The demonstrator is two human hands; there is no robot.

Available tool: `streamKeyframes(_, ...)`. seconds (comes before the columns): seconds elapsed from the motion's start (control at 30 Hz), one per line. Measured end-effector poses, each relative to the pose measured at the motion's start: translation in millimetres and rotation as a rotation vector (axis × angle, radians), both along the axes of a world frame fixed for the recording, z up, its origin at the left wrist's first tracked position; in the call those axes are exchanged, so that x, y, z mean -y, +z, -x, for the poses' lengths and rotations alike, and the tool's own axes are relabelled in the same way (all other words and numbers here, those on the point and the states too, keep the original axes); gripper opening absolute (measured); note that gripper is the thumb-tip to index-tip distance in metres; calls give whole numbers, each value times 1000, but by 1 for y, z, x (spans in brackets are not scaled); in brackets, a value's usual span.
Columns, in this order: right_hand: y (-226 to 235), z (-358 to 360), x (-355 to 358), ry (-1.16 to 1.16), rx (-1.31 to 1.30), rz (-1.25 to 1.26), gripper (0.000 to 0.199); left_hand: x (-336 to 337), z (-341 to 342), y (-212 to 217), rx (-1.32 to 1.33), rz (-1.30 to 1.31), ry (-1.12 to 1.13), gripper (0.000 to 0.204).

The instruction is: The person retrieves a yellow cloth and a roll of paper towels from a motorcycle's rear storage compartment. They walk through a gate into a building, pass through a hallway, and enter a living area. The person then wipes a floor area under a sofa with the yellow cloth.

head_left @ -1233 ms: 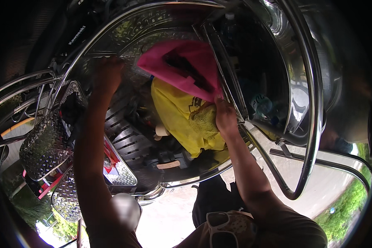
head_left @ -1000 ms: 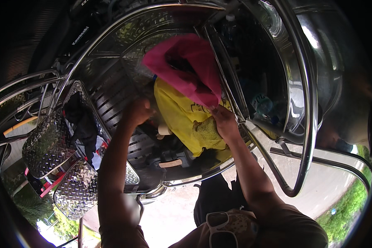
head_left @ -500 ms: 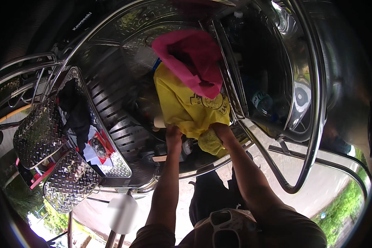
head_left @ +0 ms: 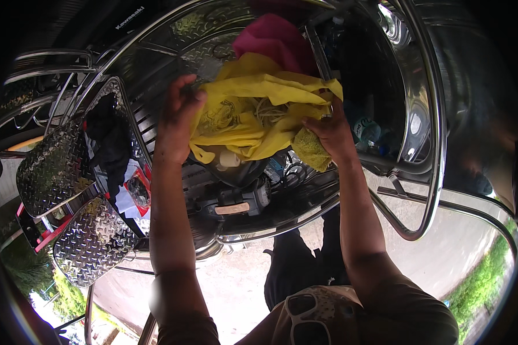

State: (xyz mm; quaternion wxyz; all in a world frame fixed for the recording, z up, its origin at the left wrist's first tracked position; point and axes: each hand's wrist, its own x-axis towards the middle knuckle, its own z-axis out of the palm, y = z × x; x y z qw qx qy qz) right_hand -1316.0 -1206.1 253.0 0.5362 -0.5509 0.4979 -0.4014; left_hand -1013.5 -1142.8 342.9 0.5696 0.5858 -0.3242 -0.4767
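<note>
Both hands have come up onto the yellow cloth (head_left: 253, 115): left hand (head_left: 175, 123) pinching its nine-o'clock edge, right hand (head_left: 328, 129) clutching the three-o'clock side (pink cloth (head_left: 270, 37) at twelve), spreading it over the metal tray (head_left: 155, 52).

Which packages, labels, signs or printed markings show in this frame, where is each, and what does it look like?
Lettered marking: top left on the dark panel above the chrome rim, small pale letters in one slanted row.
Printed design: on the yellow cloth held between the left hand and right hand, faint dark circular print.
Plastic bottle label: right of the right hand, bluish, too blurred to describe further.
</note>
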Motion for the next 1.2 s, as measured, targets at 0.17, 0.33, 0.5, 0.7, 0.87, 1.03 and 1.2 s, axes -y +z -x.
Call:
streamKeyframes(0.17, 32, 5, 7, 0, -283, 94, 72, -16, -10, -20, 1042, -262, -404, 60)
streamKeyframes(0.33, 54, 4, 2, 30, -175, 111, 70, 7, -1, -30, 791, -131, -404, 46)
streamKeyframes(0.5, 65, 5, -7, 43, -207, 27, 77, 38, 11, 9, 8, -127, -187, 64)
streamKeyframes(0.7, 96, 15, -14, -56, -170, 158, 91, 4, 36, 77, 43, 61, -416, 64)
streamKeyframes(0.87, 92, 14, -36, 218, -494, 42, 43, -52, 51, 96, 41, -49, -484, 63)
streamKeyframes(1.03, 90, 13, -56, 186, -291, -79, 23, -65, 28, 80, 77, -267, -373, 62)
streamKeyframes(1.2, 77, 43, -95, 310, -321, -84, 22, -85, 17, 34, 78, -196, -553, 48)
